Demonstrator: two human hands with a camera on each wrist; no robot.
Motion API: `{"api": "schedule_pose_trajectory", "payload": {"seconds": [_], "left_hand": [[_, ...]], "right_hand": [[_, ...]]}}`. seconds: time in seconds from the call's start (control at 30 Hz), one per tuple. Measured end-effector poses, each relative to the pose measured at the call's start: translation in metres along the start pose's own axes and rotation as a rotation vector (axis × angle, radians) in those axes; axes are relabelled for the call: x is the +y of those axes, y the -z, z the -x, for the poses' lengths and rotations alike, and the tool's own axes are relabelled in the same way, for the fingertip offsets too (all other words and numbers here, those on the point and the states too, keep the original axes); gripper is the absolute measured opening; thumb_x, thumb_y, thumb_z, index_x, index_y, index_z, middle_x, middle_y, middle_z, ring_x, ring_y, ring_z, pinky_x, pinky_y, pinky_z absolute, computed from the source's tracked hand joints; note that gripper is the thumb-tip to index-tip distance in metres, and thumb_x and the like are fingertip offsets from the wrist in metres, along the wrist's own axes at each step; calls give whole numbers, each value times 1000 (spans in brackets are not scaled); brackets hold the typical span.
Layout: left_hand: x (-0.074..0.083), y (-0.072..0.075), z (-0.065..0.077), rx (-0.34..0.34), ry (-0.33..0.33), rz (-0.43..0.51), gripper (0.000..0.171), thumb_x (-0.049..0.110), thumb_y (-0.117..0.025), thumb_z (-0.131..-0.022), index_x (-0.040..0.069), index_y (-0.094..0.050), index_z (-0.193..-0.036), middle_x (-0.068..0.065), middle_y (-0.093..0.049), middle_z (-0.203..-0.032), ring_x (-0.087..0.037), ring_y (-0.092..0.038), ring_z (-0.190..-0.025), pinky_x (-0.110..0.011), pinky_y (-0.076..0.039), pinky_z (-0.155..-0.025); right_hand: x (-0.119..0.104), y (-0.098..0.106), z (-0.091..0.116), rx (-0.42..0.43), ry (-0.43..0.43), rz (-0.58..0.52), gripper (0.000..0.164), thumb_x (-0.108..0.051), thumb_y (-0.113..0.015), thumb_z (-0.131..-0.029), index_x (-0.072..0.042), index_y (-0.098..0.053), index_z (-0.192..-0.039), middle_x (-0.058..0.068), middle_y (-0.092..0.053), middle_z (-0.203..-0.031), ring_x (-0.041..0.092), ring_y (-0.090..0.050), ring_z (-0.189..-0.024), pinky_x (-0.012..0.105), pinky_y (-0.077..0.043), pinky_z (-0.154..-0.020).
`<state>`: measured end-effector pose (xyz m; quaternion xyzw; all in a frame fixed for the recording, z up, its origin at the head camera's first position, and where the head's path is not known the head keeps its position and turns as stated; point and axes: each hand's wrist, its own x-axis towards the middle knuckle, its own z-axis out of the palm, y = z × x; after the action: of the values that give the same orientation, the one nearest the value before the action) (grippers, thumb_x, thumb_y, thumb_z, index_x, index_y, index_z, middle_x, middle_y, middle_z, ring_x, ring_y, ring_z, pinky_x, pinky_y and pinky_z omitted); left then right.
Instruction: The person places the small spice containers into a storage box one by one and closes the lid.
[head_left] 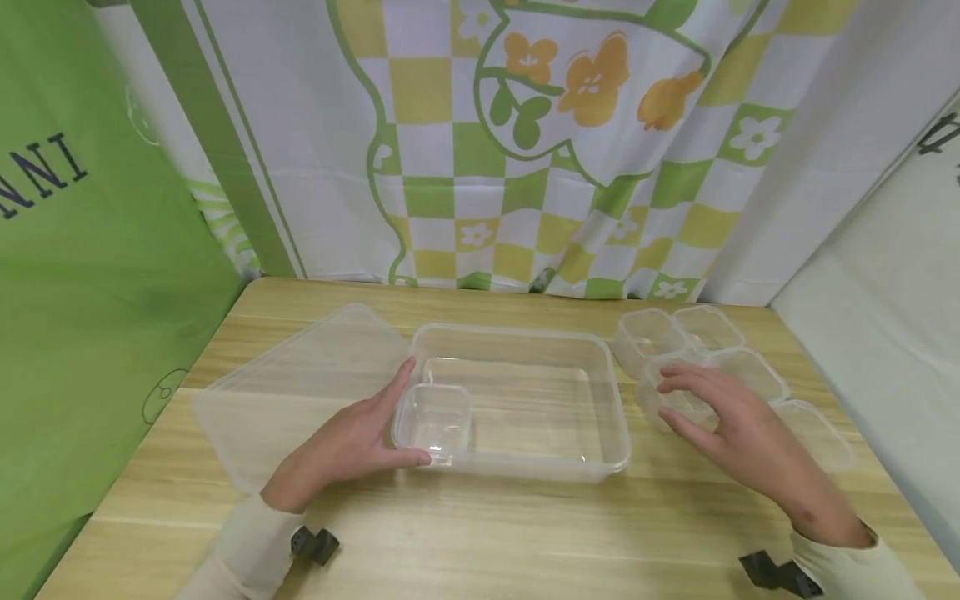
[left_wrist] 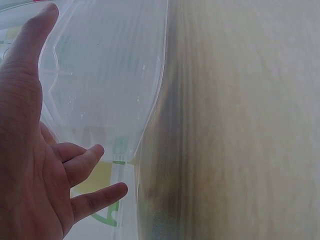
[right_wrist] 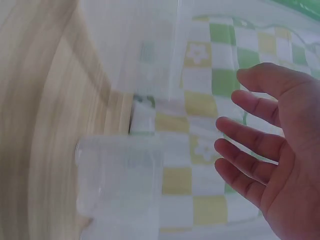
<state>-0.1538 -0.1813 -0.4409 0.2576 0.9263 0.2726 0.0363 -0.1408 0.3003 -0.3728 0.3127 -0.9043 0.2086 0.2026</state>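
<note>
A large clear plastic container (head_left: pixel 536 468) stands in the middle of the table, with one small clear box (head_left: pixel 442 417) in its front left corner. My left hand (head_left: pixel 348 437) is at the container's left end, thumb along the front rim and fingers extended by the left side; in the left wrist view its fingers look loosely spread. On the right, my right hand (head_left: pixel 738 429) hovers over a group of small clear boxes, nearest to one small box (head_left: pixel 654 402). The right wrist view shows its fingers (right_wrist: pixel 250 137) relaxed and apart, with nothing between them.
A flat clear lid (head_left: pixel 292 400) lies on the wooden table (head_left: pixel 480 542), left of the large container. Several more small boxes (head_left: pixel 716 329) stand at the right. A checked curtain (head_left: pixel 525 200) hangs at the back, with a green cloth (head_left: pixel 97 275) on the left.
</note>
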Motion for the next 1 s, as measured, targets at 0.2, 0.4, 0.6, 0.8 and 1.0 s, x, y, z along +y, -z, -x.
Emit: {"api": "schedule_pose_trajectory", "payload": {"seconds": [0.2, 0.4, 0.6, 0.8, 1.0], "left_hand": [[0, -1, -1, -1, 2, 4, 123, 74, -68, -83, 18, 2, -167, -15, -29, -163, -41, -56, -128, -53, -50, -100], [1, -1, 2, -2, 5, 5, 122, 74, -68, -83, 20, 2, -167, -13, -25, -164, -41, -53, -131, -52, -48, -102], [1, 0, 4, 1, 5, 3, 121, 75, -67, -83, 21, 2, -167, -12, -24, -165, -40, -52, -132, -52, -48, -102], [1, 2, 4, -4, 1, 9, 122, 75, -67, -83, 19, 1, -167, -11, -22, -165, -40, -50, -134, -52, -47, -104], [0, 0, 1, -7, -5, 15, 121, 76, -66, -83, 21, 3, -167, -9, -22, -165, -38, -50, -134, -52, -48, -103]], "right_hand": [[11, 17, 25, 25, -124, 23, 41, -4, -86, -79, -13, -72, -116, 9, -68, -128, 15, -56, -121, 8, -29, -97], [21, 35, 47, 68, -262, 55, 34, -7, -83, -85, -11, -72, -117, 17, -65, -132, 3, -45, -132, 6, -20, -101], [29, 54, 66, 22, -406, 84, 28, -15, -79, -92, -8, -71, -118, 23, -60, -136, 44, -52, -116, 20, -35, -87], [44, 58, 80, -5, -413, 89, 31, -15, -81, -89, -3, -70, -115, 31, -61, -127, 49, -53, -109, 12, -33, -74], [59, 58, 95, 43, -361, 112, 34, -10, -82, -87, 5, -67, -113, 41, -58, -121, 64, -51, -109, 21, -24, -114]]}}
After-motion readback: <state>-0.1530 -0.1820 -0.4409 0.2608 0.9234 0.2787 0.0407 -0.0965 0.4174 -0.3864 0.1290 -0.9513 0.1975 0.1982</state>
